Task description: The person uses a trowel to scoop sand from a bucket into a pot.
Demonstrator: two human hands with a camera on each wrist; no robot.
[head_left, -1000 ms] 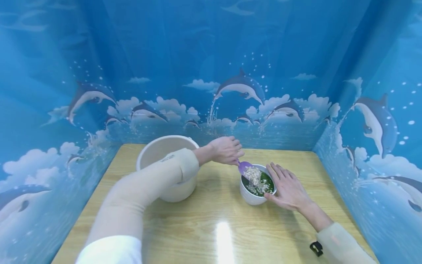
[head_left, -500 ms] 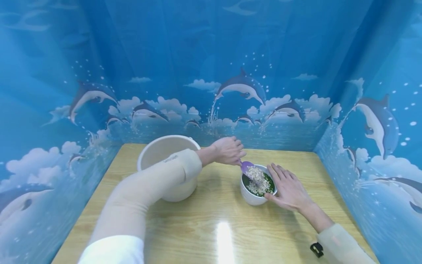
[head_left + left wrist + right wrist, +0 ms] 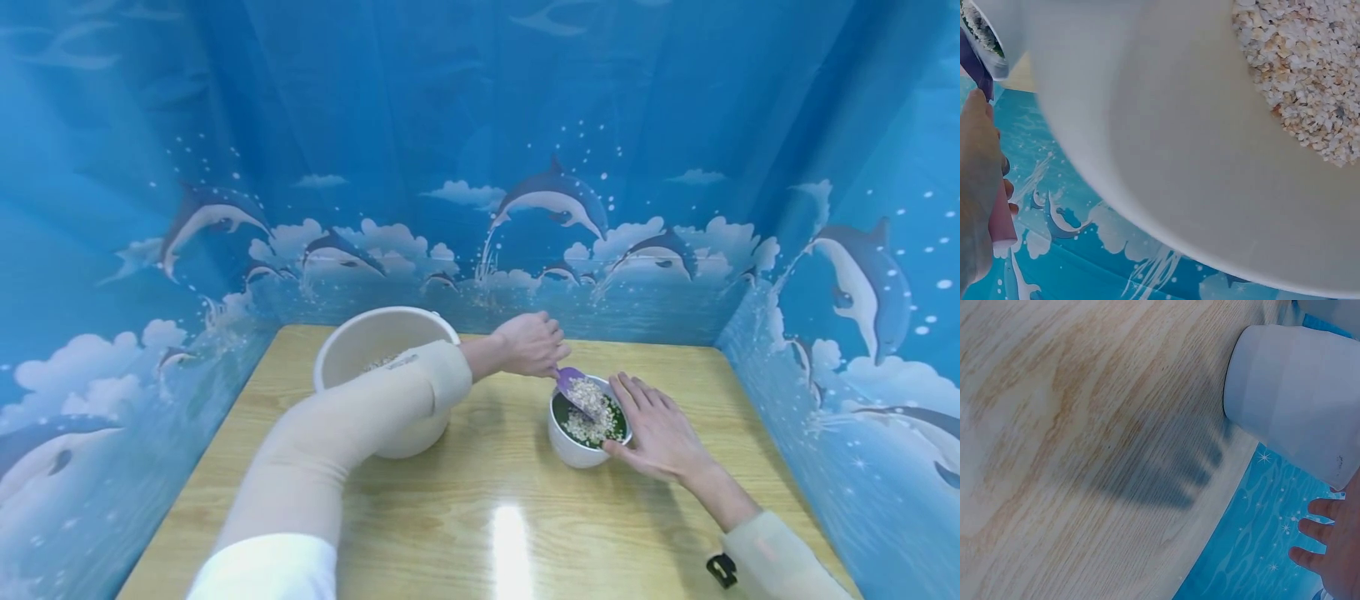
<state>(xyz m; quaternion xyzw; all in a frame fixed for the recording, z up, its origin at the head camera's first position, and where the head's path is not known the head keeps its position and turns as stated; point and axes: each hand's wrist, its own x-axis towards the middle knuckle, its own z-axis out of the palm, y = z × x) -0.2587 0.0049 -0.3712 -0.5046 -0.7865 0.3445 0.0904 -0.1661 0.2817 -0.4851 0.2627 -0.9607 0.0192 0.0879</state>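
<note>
My left hand [image 3: 531, 344] grips a small trowel by its pink handle [image 3: 1000, 215]. The trowel's purple blade [image 3: 565, 377] tilts down over the rim of a white pot [image 3: 573, 450]. Pale gravel [image 3: 587, 398] lies on the blade and spreads over dark green matter inside the pot. Against the pot's right side rests my right hand [image 3: 660, 429], fingers extended and thumb at the near rim. Under my left arm stands a large white bucket [image 3: 412, 435], with white and tan gravel [image 3: 1310, 75] visible inside in the left wrist view.
Both vessels stand on a light wooden table [image 3: 450, 517]. A blue curtain [image 3: 465, 100] printed with dolphins surrounds it at the back and sides. A small black object [image 3: 722, 570] sits beside the right sleeve.
My left hand and the trowel have shifted slightly right over the pot. Gravel covers more of the green matter. The right hand stays at the rim.
</note>
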